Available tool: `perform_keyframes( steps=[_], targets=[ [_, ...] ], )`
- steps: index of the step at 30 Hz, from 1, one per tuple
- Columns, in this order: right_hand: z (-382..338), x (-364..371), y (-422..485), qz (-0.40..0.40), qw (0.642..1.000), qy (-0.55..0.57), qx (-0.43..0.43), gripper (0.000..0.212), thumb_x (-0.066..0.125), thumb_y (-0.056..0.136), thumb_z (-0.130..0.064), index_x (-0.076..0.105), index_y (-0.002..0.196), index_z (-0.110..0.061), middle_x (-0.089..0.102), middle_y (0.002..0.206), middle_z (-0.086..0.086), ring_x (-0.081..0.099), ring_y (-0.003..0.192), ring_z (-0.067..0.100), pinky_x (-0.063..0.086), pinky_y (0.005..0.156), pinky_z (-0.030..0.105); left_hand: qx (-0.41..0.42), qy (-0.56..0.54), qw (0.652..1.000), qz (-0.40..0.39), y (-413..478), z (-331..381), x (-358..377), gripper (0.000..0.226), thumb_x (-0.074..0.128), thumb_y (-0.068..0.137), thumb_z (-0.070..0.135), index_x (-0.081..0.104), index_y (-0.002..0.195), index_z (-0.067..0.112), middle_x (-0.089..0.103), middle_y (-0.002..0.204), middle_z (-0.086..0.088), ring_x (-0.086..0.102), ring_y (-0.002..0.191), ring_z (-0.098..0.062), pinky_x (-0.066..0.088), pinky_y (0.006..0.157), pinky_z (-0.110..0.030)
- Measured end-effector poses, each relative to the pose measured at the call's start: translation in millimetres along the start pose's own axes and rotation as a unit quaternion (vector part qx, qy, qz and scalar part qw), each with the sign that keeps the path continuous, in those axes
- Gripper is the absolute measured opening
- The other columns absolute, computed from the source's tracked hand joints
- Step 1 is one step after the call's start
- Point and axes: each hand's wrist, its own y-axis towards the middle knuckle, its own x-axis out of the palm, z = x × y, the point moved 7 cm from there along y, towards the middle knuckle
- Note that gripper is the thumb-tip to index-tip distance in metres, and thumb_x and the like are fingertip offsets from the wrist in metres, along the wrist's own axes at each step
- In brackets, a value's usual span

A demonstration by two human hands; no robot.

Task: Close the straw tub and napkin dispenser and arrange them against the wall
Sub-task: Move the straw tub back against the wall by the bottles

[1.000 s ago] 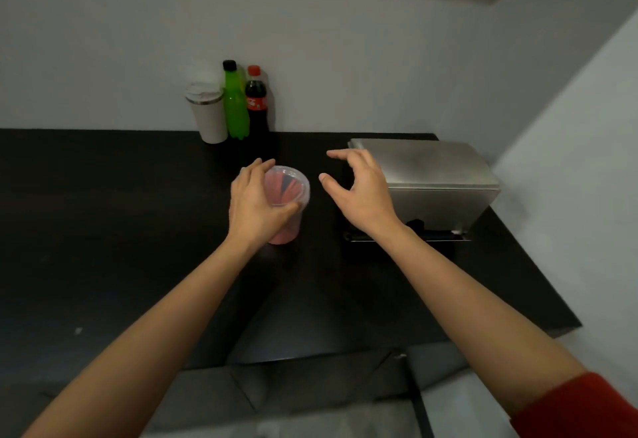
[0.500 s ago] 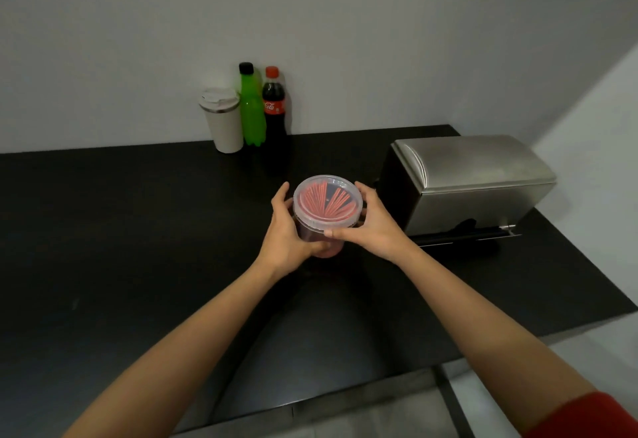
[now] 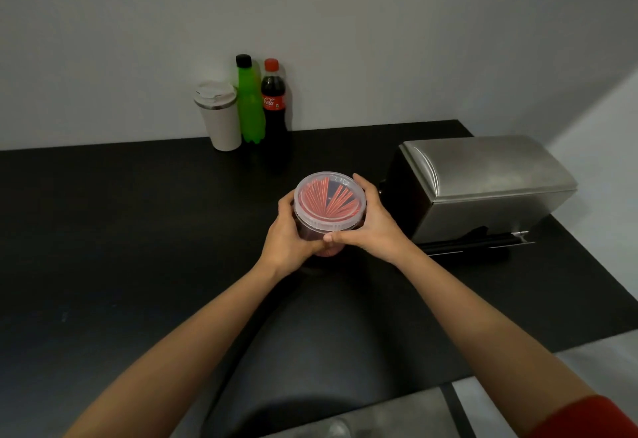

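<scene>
Two hands are in view, the left hand (image 3: 288, 234) and the right hand (image 3: 371, 227). One clear lidded straw tub (image 3: 329, 201) holds many red straws (image 3: 340, 201), too closely packed to count. One steel napkin dispenser (image 3: 483, 185) is on the desk (image 3: 121, 230). At the wall are two bottles, a green soda bottle (image 3: 250, 101) and a cola bottle (image 3: 273, 102), plus one white travel mug (image 3: 219, 116).

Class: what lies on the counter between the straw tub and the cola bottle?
Nothing: in the head view, bare black counter separates the tub from the bottle.
</scene>
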Motion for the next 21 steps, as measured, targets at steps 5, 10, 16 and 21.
perform_keyframes(
  steps=[5, 10, 16, 21],
  targets=[
    [3.5, -2.6, 18.8, 0.006, 1.000, -0.004, 0.001, 0.118, 0.088, 0.057, -0.033, 0.011, 0.147, -0.027, 0.039, 0.145, -0.005, 0.031, 0.119, -0.005, 0.028, 0.072, -0.004, -0.005, -0.002, 1.000, 0.012, 14.3, -1.2, -2.0, 0.101, 0.085, 0.060, 0.022, 0.023, 0.140, 0.022, 0.047, 0.136, 0.000, 0.047, 0.122, -0.012, 0.043, 0.100, -0.033],
    [6.6, -0.8, 41.3, 0.014, 1.000, 0.007, 0.005, 0.117, 0.088, 0.057, -0.032, 0.013, 0.147, -0.027, 0.038, 0.146, -0.003, 0.031, 0.119, -0.002, 0.025, 0.077, 0.000, -0.009, 0.006, 1.000, 0.019, 34.3, -5.2, -7.2, 0.100, 0.085, 0.061, 0.023, 0.023, 0.140, 0.022, 0.047, 0.136, 0.001, 0.046, 0.123, -0.012, 0.042, 0.100, -0.031],
    [7.8, -0.8, 66.0, 0.019, 1.000, 0.024, -0.001, 0.116, 0.089, 0.056, -0.031, 0.015, 0.146, -0.027, 0.039, 0.144, -0.006, 0.032, 0.121, -0.002, 0.028, 0.079, 0.001, -0.015, 0.004, 1.000, 0.024, 56.1, -10.0, -12.6, 0.101, 0.085, 0.061, 0.023, 0.023, 0.142, 0.022, 0.047, 0.137, 0.001, 0.046, 0.123, -0.013, 0.042, 0.100, -0.030],
    [14.9, 0.4, 82.4, 0.034, 0.998, 0.048, -0.004, 0.108, 0.087, 0.058, -0.026, 0.021, 0.143, -0.030, 0.041, 0.139, -0.012, 0.036, 0.123, 0.001, 0.033, 0.090, 0.011, -0.023, 0.012, 0.999, 0.033, 76.5, -14.5, -14.4, 0.097, 0.084, 0.063, 0.024, 0.028, 0.141, 0.021, 0.049, 0.136, -0.001, 0.046, 0.122, -0.014, 0.041, 0.098, -0.029]
  ],
)
